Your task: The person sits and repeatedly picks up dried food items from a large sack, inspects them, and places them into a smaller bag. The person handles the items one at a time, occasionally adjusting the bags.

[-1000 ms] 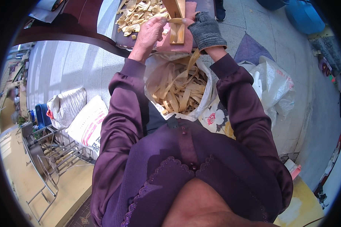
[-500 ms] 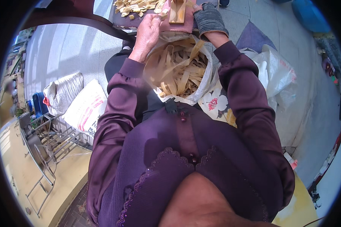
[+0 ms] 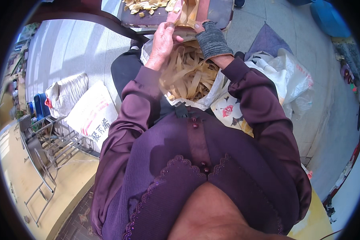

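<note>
Pale yellow, smooth and a little shiny, a thin flat strip [image 3: 185, 23] is stretched between the two hands of the person, as seen from the head view. It lies at the front edge of a dark padded seat [image 3: 158, 19], close to the end of a wooden block [image 3: 192, 9], and its exact outline against this wood is hard to separate. The left hand [image 3: 161, 42] is bare; its thumb and forefinger are closed together on the left end of the strip, while another finger points away, loose. The right hand [image 3: 213, 38] wears a grey fingerless glove [image 3: 216, 42], and its thumb and finger pinch the right end, so there is hardly any opening in either grip.

Under the hands stands a white bag [image 3: 219, 89], open at the top, full of long strips [image 3: 191, 78] which are tan, flat, curled and tangled. On the seat, toward the left, many short cut pieces [image 3: 146, 5] of the same yellowish colour lie in a loose heap, beside a pink cloth [image 3: 174, 15].
</note>
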{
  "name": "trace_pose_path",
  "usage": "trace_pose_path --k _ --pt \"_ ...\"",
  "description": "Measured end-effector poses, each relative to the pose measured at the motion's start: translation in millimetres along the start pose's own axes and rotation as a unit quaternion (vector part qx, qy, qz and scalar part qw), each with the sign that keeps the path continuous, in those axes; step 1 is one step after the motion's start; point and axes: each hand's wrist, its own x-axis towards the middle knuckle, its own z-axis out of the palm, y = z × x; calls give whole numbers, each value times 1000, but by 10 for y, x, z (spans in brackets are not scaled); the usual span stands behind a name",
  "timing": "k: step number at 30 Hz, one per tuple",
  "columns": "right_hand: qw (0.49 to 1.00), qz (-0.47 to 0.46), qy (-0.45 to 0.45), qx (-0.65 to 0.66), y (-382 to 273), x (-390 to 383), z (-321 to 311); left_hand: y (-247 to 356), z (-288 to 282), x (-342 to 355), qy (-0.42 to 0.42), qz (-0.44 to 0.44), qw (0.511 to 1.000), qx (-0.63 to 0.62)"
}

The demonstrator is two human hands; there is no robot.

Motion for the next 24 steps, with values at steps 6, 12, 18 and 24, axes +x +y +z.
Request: trace_pose_path --k 6,12,18,24 --pt "990 -131 -14 -53 -366 21 -349 -28 -96 -191 159 231 927 249" --pt "951 -272 -135 -53 -694 -323 -146 -490 102 -690 -203 -153 952 -170" --pt "941 -313 -124 31 -641 -429 -44 -257 -165 -485 -160 -224 792 -545" --pt "974 -160 -142 74 -636 -310 -260 100 159 -644 -44 -224 917 -327"
